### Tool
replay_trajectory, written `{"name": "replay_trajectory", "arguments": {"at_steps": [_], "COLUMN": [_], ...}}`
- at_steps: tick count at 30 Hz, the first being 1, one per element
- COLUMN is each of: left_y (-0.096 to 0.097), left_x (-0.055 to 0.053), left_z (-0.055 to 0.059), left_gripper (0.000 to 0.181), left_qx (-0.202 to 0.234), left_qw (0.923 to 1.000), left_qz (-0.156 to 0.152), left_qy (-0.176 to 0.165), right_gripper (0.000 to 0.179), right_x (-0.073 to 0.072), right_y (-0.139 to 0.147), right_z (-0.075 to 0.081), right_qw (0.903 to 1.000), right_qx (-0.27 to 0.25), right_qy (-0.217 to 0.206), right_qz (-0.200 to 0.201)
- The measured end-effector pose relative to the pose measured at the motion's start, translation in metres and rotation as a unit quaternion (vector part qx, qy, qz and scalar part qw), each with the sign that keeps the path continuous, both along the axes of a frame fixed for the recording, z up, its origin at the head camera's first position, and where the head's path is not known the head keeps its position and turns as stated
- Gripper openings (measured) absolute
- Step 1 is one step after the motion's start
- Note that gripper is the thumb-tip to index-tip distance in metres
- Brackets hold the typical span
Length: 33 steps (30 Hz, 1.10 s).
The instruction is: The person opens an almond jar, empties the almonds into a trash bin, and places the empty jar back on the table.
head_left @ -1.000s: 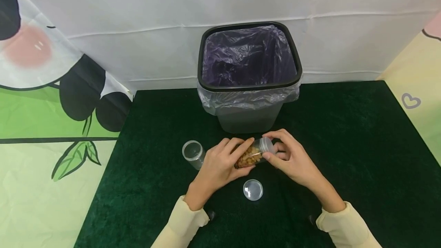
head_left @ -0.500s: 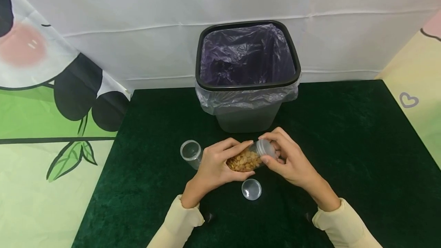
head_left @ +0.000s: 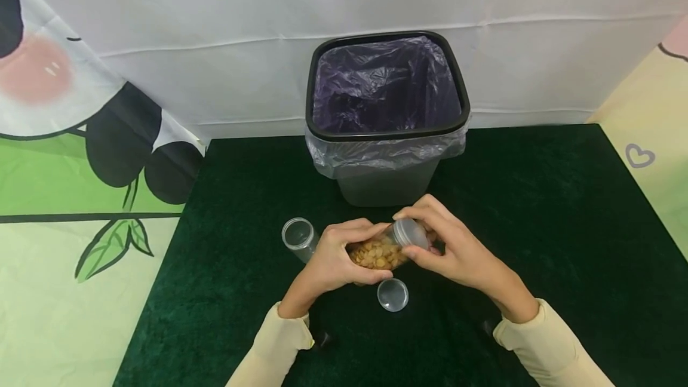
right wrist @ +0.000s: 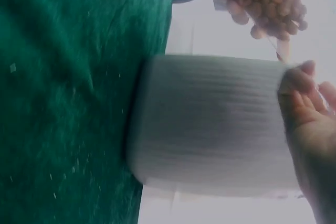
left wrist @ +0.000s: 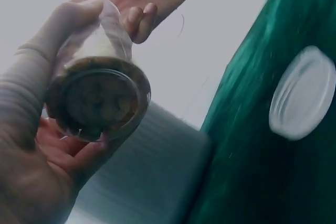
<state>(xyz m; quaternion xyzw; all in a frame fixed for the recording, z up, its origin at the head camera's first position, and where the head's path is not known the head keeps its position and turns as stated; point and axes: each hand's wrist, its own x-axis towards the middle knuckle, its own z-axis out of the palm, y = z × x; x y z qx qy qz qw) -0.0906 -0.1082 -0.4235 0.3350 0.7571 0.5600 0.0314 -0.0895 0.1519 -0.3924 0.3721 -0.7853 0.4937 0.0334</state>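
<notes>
A clear jar [head_left: 377,254] partly filled with small yellow-brown pieces lies tilted between the two hands, its lidded end up and to the right. My left hand [head_left: 334,258] grips the jar's body, thumb below and fingers over the top. With thumb and fingers, my right hand [head_left: 451,248] pinches the translucent lid [head_left: 411,234] on the jar's mouth. In the left wrist view the round jar bottom [left wrist: 100,103] faces the camera. A second clear jar [head_left: 299,237], without a lid, stands just left of the left hand. A loose lid [head_left: 393,295] lies on the cloth below the held jar.
A grey bin [head_left: 387,184] with a black rim and a purple-tinted liner [head_left: 387,88] stands behind the hands. Dark green cloth [head_left: 537,226] covers the table. Behind it hangs a white sheet [head_left: 242,76], with printed panels at both sides.
The held jar has turned and tilted, its lidded end shifting slightly left and its contents settling toward the base. Both hands have moved with it, keeping their hold. The loose lid stays put.
</notes>
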Motion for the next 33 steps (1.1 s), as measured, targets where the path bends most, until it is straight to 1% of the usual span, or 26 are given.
{"name": "replay_trajectory", "arguments": {"at_steps": [2,5,7,10,13,17,22,25,27,29,33], "left_y": [-0.001,-0.002,-0.001,0.0,0.001,0.002,0.003,0.003,0.003,0.003,0.003], "left_x": [0.0,0.0,0.0,-0.001,-0.001,-0.001,-0.001,-0.001,-0.001,-0.001,-0.001], "left_z": [0.002,0.004,0.004,0.004,0.004,0.003,0.003,0.003,0.002,0.002,0.001], "left_gripper": [0.066,0.066,0.067,0.068,0.069,0.069,0.068,0.068,0.068,0.068,0.068], "left_qx": [-0.038,-0.099,-0.128,-0.159,-0.182,-0.2,-0.207,-0.21,-0.212,-0.21,-0.213], "left_qw": [0.9981,0.9891,0.9831,0.977,0.9714,0.9656,0.9634,0.9631,0.9627,0.9625,0.9618], "left_qz": [0.031,0.067,0.086,0.102,0.109,0.11,0.107,0.105,0.104,0.102,0.096], "left_qy": [0.038,0.085,0.099,0.099,0.106,0.125,0.132,0.132,0.133,0.138,0.144], "right_gripper": [0.051,0.055,0.056,0.054,0.046,0.043,0.053,0.063,0.066,0.066,0.053], "right_x": [-0.001,-0.001,0.0,0.0,0.0,0.0,0.001,0.002,0.002,0.002,0.001], "right_y": [0.003,0.006,0.007,0.007,0.005,0.006,0.011,0.013,0.014,0.014,0.012], "right_z": [0.002,0.003,0.003,0.003,0.002,0.0,-0.002,-0.002,-0.002,-0.003,-0.003], "right_qw": [0.9996,0.9957,0.9911,0.9851,0.9837,0.9856,0.9903,0.9912,0.9895,0.986,0.9774], "right_qx": [0.025,0.076,0.104,0.127,0.129,0.122,0.104,0.096,0.103,0.121,0.156], "right_qy": [-0.015,-0.052,-0.08,-0.102,-0.099,-0.089,-0.079,-0.085,-0.093,-0.102,-0.118], "right_qz": [0.0,-0.01,-0.025,-0.055,-0.077,-0.076,-0.048,-0.035,-0.039,-0.052,-0.08]}}
